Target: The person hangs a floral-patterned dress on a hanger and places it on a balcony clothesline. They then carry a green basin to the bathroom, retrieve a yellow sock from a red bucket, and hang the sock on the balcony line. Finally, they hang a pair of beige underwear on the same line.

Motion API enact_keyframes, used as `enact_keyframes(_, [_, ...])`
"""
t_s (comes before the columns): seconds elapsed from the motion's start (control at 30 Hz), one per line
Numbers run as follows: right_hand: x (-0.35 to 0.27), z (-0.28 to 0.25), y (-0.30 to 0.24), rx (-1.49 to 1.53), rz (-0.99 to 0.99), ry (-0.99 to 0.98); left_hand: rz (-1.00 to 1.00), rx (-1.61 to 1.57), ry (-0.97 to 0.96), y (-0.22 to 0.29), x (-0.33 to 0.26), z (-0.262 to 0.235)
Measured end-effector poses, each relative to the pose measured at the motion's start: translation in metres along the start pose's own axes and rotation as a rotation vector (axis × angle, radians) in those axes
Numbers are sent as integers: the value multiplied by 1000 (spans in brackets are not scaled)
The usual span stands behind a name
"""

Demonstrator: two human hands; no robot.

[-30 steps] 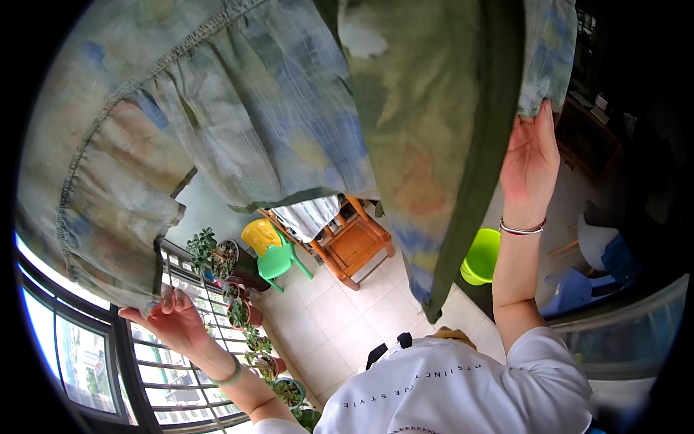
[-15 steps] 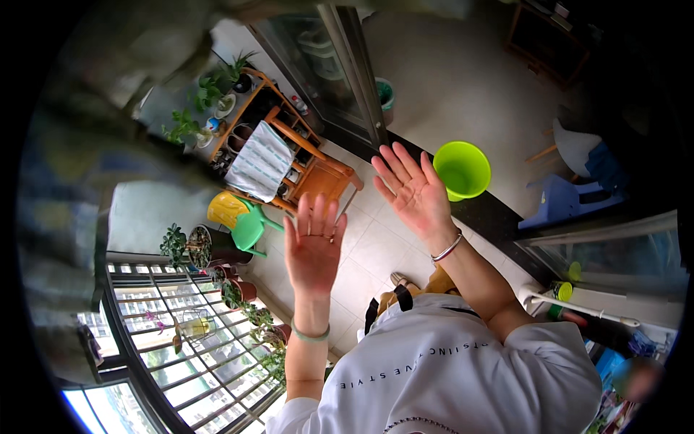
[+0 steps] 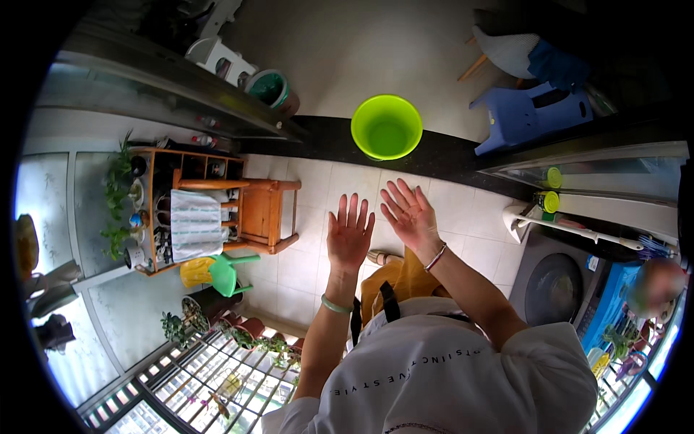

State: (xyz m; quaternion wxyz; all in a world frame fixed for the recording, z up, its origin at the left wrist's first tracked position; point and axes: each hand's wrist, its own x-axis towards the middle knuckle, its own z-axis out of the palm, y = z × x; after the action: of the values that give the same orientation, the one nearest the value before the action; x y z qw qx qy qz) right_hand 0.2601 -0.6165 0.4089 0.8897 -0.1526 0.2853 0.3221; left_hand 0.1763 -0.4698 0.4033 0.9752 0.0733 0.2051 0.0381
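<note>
Dark threshold (image 3: 325, 136), green bucket (image 3: 387, 126) upright

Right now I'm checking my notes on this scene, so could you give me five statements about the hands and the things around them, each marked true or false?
1. The left hand and the right hand are both open, palms toward the camera. True.
2. The round, bright-green plastic bucket stands at the dark threshold strip. True.
3. The right hand grips the bucket's rim. False: the hand is apart from the bucket.
4. The white striped cloth lies inside the bucket. False: it drapes over the brown wooden chair.
5. A pale-green bangle circles the left wrist. True.
</note>
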Motion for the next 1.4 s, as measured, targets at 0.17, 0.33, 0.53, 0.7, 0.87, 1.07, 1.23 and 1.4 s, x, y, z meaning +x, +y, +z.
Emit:
enact_keyframes(0.17, [49,-19,-61,-4,7,95,-84,-32,141,-27,76,-11])
enact_keyframes(0.33, [98,-40,-111,18,-45,238,-124,-15,228,-46,149,-24])
enact_keyframes(0.53, [178,-92,-128,79,-74,332,-188,-19,320,-56,229,-69])
enact_keyframes(0.7, [258,-138,-116,123,-98,440,-209,0,486,-54,306,-129])
enact_keyframes(0.87, [330,-196,-89,176,-139,552,-242,11,637,-48,361,-199])
enact_keyframes(1.07, [395,-251,-59,77,-129,889,-237,137,933,-28,399,-260])
enact_keyframes(1.23, [431,-247,-50,67,-98,884,-247,235,1018,-6,423,-287])
enact_keyframes(1.4, [453,-232,-45,-115,-45,849,-291,188,952,19,452,-275])
